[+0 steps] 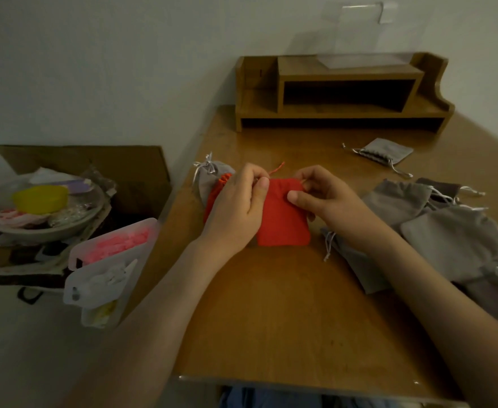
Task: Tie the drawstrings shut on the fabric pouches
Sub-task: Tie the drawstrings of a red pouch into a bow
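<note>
Fingers [261, 187] of my left hand [236, 207] pinch the drawstring [277, 169] at the far left corner of the red pouch [283, 222]; my right hand [327, 198] pinches the far right corner. It lies flat on the counter [271, 304], mouth away from me; the cords should pull sideways.

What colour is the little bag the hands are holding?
It's a red fabric drawstring pouch, clearest in the head view.
</note>
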`<state>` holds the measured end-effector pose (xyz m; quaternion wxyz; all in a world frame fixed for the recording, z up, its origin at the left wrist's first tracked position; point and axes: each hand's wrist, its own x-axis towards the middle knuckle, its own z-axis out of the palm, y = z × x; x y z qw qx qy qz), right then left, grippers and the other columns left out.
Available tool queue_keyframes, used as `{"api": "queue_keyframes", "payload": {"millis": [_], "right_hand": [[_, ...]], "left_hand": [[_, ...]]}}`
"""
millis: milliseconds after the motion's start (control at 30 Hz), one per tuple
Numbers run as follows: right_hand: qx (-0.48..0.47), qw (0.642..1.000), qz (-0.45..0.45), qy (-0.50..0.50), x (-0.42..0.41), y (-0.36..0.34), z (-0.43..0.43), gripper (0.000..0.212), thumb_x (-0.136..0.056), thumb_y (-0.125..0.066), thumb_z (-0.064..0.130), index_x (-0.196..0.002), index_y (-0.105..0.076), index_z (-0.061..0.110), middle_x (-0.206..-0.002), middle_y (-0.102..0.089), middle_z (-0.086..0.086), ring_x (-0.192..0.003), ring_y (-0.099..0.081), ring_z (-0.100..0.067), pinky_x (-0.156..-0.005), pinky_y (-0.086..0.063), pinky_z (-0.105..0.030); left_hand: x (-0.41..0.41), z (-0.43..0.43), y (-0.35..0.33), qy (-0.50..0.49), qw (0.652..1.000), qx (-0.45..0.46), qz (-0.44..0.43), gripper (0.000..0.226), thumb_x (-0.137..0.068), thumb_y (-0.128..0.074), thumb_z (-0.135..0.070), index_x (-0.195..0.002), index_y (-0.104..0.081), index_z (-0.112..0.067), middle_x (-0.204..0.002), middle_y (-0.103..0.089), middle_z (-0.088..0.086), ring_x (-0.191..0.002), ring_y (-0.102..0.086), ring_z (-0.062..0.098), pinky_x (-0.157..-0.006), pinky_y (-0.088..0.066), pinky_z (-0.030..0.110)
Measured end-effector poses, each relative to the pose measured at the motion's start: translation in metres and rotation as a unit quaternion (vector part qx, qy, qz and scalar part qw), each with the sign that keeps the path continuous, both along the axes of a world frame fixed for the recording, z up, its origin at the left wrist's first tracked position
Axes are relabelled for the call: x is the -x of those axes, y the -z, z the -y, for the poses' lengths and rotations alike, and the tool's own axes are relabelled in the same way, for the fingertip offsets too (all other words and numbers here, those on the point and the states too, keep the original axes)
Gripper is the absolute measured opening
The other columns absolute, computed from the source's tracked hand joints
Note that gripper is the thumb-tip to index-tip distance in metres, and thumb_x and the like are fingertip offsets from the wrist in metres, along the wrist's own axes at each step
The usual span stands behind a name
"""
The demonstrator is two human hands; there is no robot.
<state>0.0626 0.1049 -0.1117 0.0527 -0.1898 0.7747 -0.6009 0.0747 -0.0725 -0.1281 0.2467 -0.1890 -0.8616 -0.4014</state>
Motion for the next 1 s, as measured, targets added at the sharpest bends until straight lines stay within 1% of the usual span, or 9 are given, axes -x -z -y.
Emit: {"api": "queue_keyframes", "payload": {"millis": [133,300,467,600,667,733,800,900,1000], "right_hand": [[0.001,0.999,-0.020,0.028,0.001,0.000,-0.002,0.023,-0.099,-0.046,0.022,-0.104,-0.061,0.005,-0.080,-0.051,-0.005,-0.065,-0.049,-0.005,-0.060,-0.042,-0.017],[-0.087,0.991,-0.054,0.083,0.004,0.003,-0.003,0.026,-0.099,-0.047,0.025,-0.075,-0.056,0.028,-0.081,-0.049,0.006,-0.074,-0.048,-0.008,-0.072,-0.040,-0.027],[-0.141,0.982,-0.075,0.104,0.008,0.005,-0.005,0.027,-0.099,-0.048,0.026,-0.073,-0.055,0.023,-0.086,-0.046,0.000,-0.076,-0.047,-0.014,-0.076,-0.040,-0.034],[-0.184,0.965,-0.114,0.151,0.014,0.007,-0.008,0.026,-0.098,-0.049,0.023,-0.074,-0.056,0.016,-0.078,-0.041,0.004,-0.069,-0.041,-0.005,-0.066,-0.033,-0.017],[-0.214,0.953,-0.140,0.161,0.015,0.008,-0.010,0.025,-0.098,-0.049,0.022,-0.078,-0.059,0.012,-0.076,-0.040,0.006,-0.068,-0.039,-0.003,-0.059,-0.028,-0.006],[-0.225,0.949,-0.149,0.164,0.015,0.007,-0.011,0.024,-0.098,-0.049,0.023,-0.078,-0.059,0.011,-0.077,-0.040,0.006,-0.069,-0.039,-0.003,-0.059,-0.029,-0.004],[-0.230,0.946,-0.149,0.171,0.016,0.007,-0.014,0.025,-0.098,-0.050,0.025,-0.080,-0.062,0.013,-0.081,-0.042,0.004,-0.077,-0.043,-0.008,-0.067,-0.030,-0.010],[-0.221,0.948,-0.124,0.190,0.019,0.004,-0.019,0.030,-0.098,-0.049,0.033,-0.069,-0.058,0.028,-0.098,-0.047,0.001,-0.104,-0.045,-0.023,-0.090,-0.034,-0.036],[-0.133,0.968,-0.093,0.192,0.014,0.001,-0.017,0.031,-0.098,-0.047,0.036,-0.071,-0.056,0.025,-0.094,-0.054,-0.004,-0.100,-0.052,-0.025,-0.088,-0.040,-0.047]], "left_hand": [[0.000,0.000,0.001,0.014,1.000,-0.016,0.014,0.023,-0.099,-0.034,-0.028,-0.106,-0.051,-0.014,-0.076,-0.048,-0.015,-0.069,-0.049,-0.001,-0.061,-0.035,0.012],[0.001,0.002,0.000,-0.021,0.999,-0.014,-0.025,0.022,-0.099,-0.036,-0.022,-0.105,-0.053,-0.009,-0.065,-0.043,-0.017,-0.060,-0.048,-0.005,-0.055,-0.032,0.010],[0.000,0.002,0.000,-0.068,0.996,-0.019,-0.047,0.024,-0.098,-0.035,-0.022,-0.106,-0.053,-0.008,-0.074,-0.046,-0.018,-0.068,-0.050,-0.003,-0.060,-0.038,0.015],[0.001,0.004,-0.001,-0.133,0.987,-0.038,-0.077,0.015,-0.095,-0.040,-0.005,-0.095,-0.055,-0.005,-0.077,-0.045,-0.017,-0.071,-0.047,-0.002,-0.065,-0.035,0.007],[0.001,0.006,-0.001,-0.148,0.986,-0.041,-0.072,0.018,-0.095,-0.040,0.000,-0.092,-0.056,-0.007,-0.080,-0.053,-0.007,-0.076,-0.051,0.011,-0.065,-0.035,0.007],[0.003,0.009,0.000,-0.147,0.986,-0.038,-0.064,0.019,-0.096,-0.039,0.000,-0.092,-0.056,-0.009,-0.084,-0.060,0.001,-0.082,-0.056,0.019,-0.067,-0.038,0.012],[0.005,0.012,0.002,-0.147,0.988,-0.034,-0.041,0.020,-0.099,-0.037,-0.007,-0.092,-0.054,-0.011,-0.088,-0.063,0.003,-0.087,-0.059,0.021,-0.071,-0.045,0.020],[0.008,0.014,0.002,-0.144,0.989,-0.017,-0.026,0.023,-0.101,-0.033,-0.016,-0.094,-0.055,-0.013,-0.085,-0.062,0.000,-0.090,-0.057,0.023,-0.076,-0.042,0.030],[0.003,0.009,-0.003,-0.140,0.990,-0.009,-0.032,0.023,-0.101,-0.036,-0.018,-0.102,-0.057,-0.010,-0.088,-0.054,-0.005,-0.094,-0.054,0.022,-0.083,-0.040,0.032]]}}
